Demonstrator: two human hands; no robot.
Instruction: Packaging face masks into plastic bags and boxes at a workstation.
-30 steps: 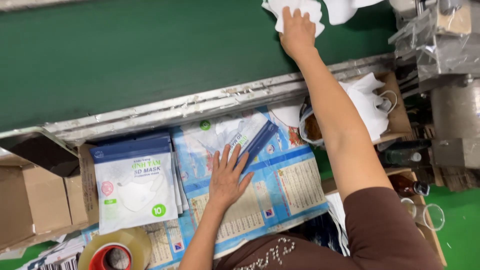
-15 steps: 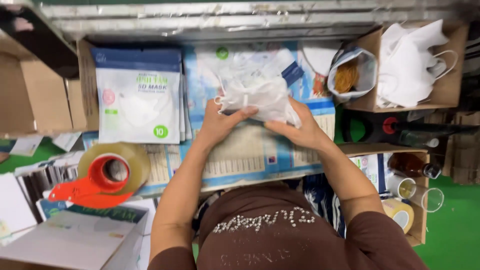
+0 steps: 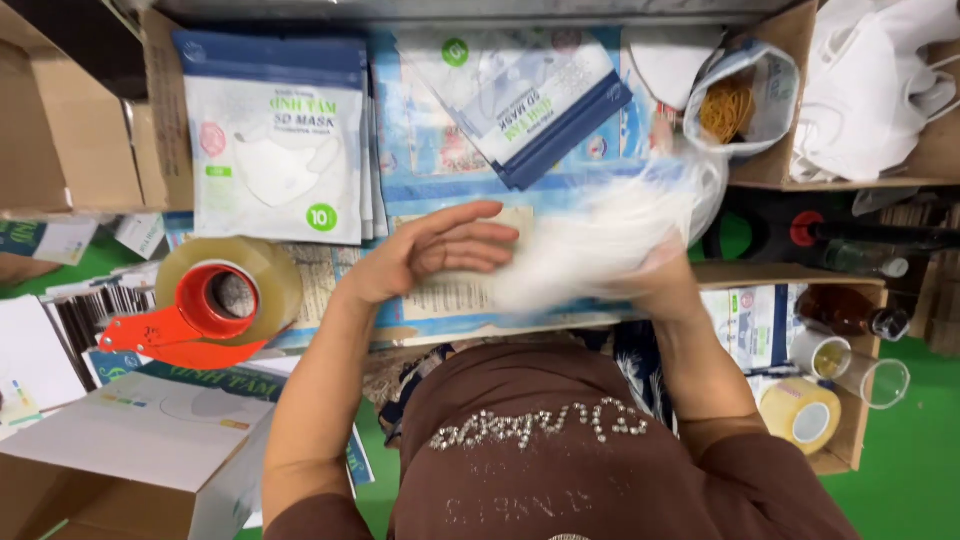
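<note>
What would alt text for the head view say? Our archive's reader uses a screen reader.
Seen from above, a person's right hand grips a blurred bunch of white masks while the open left hand reaches toward it, over a work surface with a stack of mask pouches and a tape dispenser.

Bright even light, soft shadows, masks [image 3: 600, 245] motion-blurred, perhaps overexposed

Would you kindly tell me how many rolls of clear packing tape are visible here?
2. One tape roll sits in the red dispenser left of the left hand. A second tape roll lies in the box at lower right. Others may be hidden under the clutter.
</note>
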